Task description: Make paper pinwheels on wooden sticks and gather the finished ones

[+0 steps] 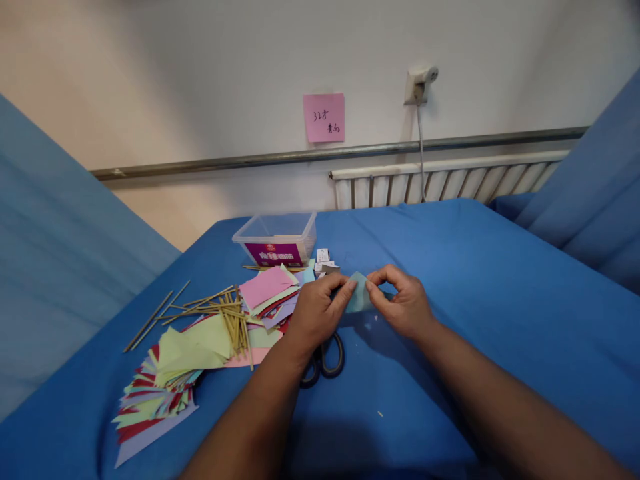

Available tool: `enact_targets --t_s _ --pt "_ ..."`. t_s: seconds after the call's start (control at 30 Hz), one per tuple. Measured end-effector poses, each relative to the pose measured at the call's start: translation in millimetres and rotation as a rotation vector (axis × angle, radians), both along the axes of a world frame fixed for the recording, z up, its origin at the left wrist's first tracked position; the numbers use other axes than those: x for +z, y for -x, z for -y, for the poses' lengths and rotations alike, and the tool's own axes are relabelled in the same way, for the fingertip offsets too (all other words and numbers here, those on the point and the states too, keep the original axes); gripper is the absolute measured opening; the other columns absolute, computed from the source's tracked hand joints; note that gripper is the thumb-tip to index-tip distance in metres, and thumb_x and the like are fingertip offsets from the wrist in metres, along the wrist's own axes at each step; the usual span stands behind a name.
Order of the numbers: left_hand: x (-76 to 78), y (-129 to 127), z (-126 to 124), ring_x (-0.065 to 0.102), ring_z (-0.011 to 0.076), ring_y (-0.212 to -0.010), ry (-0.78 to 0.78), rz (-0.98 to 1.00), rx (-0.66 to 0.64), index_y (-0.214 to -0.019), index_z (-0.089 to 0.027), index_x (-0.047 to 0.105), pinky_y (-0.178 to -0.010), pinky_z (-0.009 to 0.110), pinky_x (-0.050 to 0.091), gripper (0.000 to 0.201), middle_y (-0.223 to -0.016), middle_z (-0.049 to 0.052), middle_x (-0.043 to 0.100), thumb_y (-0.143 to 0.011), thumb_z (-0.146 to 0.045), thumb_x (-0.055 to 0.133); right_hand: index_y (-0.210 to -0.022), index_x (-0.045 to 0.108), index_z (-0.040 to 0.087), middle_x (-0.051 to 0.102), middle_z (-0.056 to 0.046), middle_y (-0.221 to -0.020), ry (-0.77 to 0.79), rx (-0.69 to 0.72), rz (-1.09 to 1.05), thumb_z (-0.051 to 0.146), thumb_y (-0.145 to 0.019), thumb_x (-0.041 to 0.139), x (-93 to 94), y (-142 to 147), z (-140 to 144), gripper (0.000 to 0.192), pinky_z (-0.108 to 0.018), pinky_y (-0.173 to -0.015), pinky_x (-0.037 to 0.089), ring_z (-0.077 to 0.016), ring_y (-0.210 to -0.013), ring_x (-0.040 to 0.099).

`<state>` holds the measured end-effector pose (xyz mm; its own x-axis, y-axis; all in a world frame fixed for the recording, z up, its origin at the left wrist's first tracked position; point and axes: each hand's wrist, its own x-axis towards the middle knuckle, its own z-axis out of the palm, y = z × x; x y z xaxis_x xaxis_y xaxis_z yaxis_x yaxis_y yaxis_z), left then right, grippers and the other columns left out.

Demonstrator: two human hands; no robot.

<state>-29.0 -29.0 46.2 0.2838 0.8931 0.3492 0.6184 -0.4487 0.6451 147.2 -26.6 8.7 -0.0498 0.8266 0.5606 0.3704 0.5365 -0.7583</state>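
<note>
A small piece of light blue-green paper [358,300] is held up above the blue cloth between both hands. My left hand [323,307] pinches its left side between thumb and fingers. At its upper right, my right hand [400,300] grips the paper with thumb and forefinger. Black-handled scissors [333,357] lie beneath my left wrist, their blades hidden by the hand and forearm. Just left of that hand is a pile of coloured paper sheets [269,288], pink on top.
Thin sticks [233,320] lie across the papers at left. Folded paper strips [157,400] fan out nearer me, beside pale yellow sheets [195,347]. A clear plastic box [275,230] and small white boxes [323,255] stand behind. Past the bed's far edge is a radiator [445,183].
</note>
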Motion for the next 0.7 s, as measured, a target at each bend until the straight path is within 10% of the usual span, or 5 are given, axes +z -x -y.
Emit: enact_targets --t_s 0.17,0.3,0.4,0.5,0.7 --pt "0.0 -0.3 0.8 0.054 0.0124 -0.065 -0.012 -0.017 -0.014 -0.074 -0.018 0.063 -0.063 0.024 0.04 0.029 -0.069 -0.001 0.063 -0.091 -0.039 0.05 -0.099 0.063 0.023 0.068 -0.002 -0.087 0.096 0.096 -0.009 0.034 -0.082 0.064 0.4 0.4 -1.7 0.021 -0.029 -0.071 0.048 -0.0176 -0.08 0.063" --pt "-1.1 0.9 1.1 0.057 0.0135 -0.068 0.013 -0.004 -0.026 -0.076 -0.019 0.065 -0.067 0.026 0.043 0.027 -0.071 0.0 0.065 -0.089 -0.038 0.053 -0.07 0.064 0.02 0.058 0.002 -0.065 0.228 0.173 0.03 0.039 -0.084 0.061 -2.6 -1.4 -5.7 0.024 -0.025 -0.058 0.041 -0.0131 -0.061 0.053" --pt "-1.3 5.4 -2.9 0.064 0.0175 -0.084 0.019 0.185 0.059 -0.098 -0.02 0.067 -0.08 0.03 0.047 0.024 -0.091 0.003 0.071 -0.081 -0.037 0.067 -0.069 0.064 0.019 0.056 0.003 -0.06 0.342 0.127 -0.164 0.044 -0.08 0.065 -6.0 -4.5 -10.5 0.027 -0.024 -0.052 0.037 -0.0119 -0.056 0.049" --pt "-2.2 8.7 -8.3 0.063 0.021 -0.1 0.001 0.565 0.192 -0.123 -0.021 0.056 -0.088 0.034 0.048 0.063 -0.116 0.009 0.067 -0.066 -0.033 0.08 -0.076 0.065 0.017 0.06 0.002 -0.063 0.442 0.059 -0.462 0.049 -0.073 0.071 -9.5 -5.4 -15.6 0.032 -0.024 -0.05 0.038 -0.0123 -0.053 0.05" --pt "-14.7 -7.7 -5.0 0.063 0.0157 -0.074 0.49 0.982 -0.043 -0.102 -0.014 0.066 -0.074 0.029 0.05 0.046 -0.088 0.007 0.071 -0.062 -0.031 0.083 -0.087 0.064 0.018 0.063 0.001 -0.068 0.478 0.064 -0.679 0.052 -0.073 0.07 -17.3 8.4 -10.5 0.038 -0.026 -0.053 0.042 -0.0137 -0.056 0.053"
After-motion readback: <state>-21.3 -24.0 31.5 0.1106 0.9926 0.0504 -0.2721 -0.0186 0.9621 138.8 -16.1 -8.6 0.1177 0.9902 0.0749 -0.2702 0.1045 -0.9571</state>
